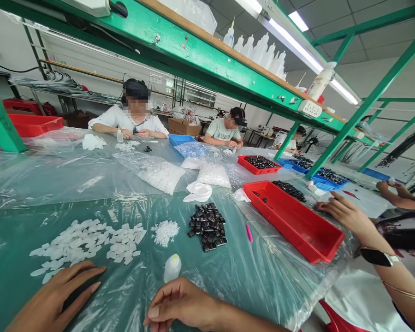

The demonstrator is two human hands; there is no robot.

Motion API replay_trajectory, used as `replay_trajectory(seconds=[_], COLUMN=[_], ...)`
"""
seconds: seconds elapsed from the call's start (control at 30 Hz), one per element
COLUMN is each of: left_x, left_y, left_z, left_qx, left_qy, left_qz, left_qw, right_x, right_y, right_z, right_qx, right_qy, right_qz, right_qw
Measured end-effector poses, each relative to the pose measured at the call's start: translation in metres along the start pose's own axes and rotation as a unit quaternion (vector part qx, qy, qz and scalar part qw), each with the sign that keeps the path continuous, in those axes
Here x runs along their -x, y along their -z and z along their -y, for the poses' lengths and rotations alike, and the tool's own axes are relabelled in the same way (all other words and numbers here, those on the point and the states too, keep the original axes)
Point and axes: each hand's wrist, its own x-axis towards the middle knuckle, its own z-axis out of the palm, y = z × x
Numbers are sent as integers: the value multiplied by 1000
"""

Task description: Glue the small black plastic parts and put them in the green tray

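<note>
My left hand (57,295) lies flat on the plastic-covered table at the bottom left, fingers stretched out and empty, just below a spread of flat white plastic pieces (86,243). My right hand (181,306) rests near the front edge with its fingers curled under; I cannot make out anything in them. A small white squeeze bottle (172,267) lies just above it. Further up sit a small heap of tiny white parts (164,232) and a pile of black clips (208,226).
A red tray (299,230) stands to the right, with a co-worker's hand (346,214) on its far rim. A pink pen (249,233) lies beside it. Bags of white parts (161,174), more red and blue trays and seated workers fill the far side. Green shelf posts (2,122) rise overhead.
</note>
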Motion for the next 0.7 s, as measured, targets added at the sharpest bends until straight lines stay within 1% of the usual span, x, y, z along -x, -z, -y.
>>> replay_trajectory(seconds=[0.1, 0.2, 0.27, 0.33, 0.43, 0.6, 0.7], left_x=[-1, -1, 1, 3, 7, 8, 8], left_y=[6, 17, 23, 25, 23, 18, 20], left_z=[-2, -8, -14, -18, -19, -16, -21], left_qx=[-15, -19, -9, 4, 18, 38, 58], left_qy=[0, 2, 12, 22, 30, 19, 26], left_qz=[27, 61, 64, 51, 14, 12, -6], left_qw=[1000, 998, 998, 998, 999, 999, 998], right_x=[0, 0, -1, -2, -5, -12, -12], right_y=[-2, -3, -2, 1, 7, 17, 16], right_z=[0, -2, -3, -5, -10, -25, -26], right_qx=[5, 13, 12, 12, 17, 29, 37], right_qy=[-5, -4, -2, -9, -20, 2, 1], right_qz=[-14, -14, -11, -12, -11, 4, 17], right_qw=[1000, 1000, 1000, 1000, 1000, 1000, 999])
